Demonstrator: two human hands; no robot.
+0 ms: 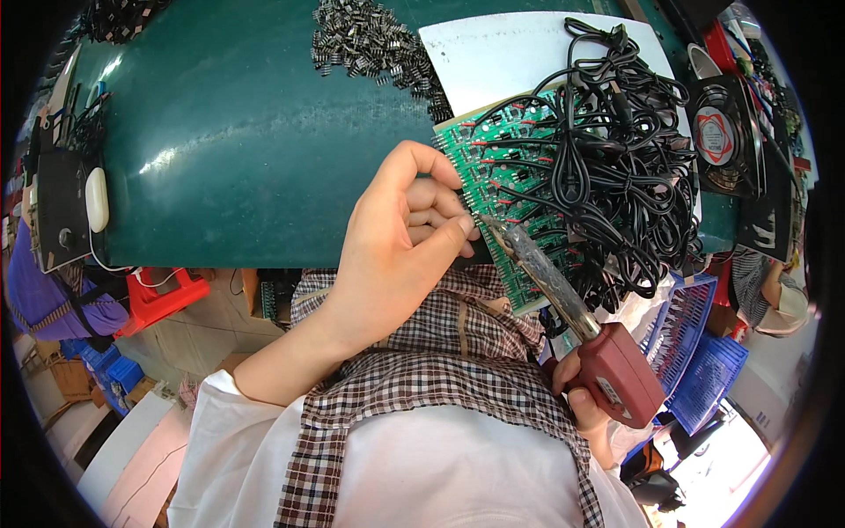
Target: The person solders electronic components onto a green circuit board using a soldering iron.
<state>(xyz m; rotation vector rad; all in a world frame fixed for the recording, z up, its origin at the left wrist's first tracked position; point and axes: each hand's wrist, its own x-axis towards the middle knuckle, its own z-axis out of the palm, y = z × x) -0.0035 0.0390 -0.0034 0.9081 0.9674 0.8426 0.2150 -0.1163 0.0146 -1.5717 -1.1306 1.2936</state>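
The left hand (400,238) pinches the near edge of the green circuit board (493,176) on the bench (229,132). The right hand (581,396) grips a soldering iron (563,295) by its red handle. The board looks light, stiff and fragile, so it is best held at the edges.
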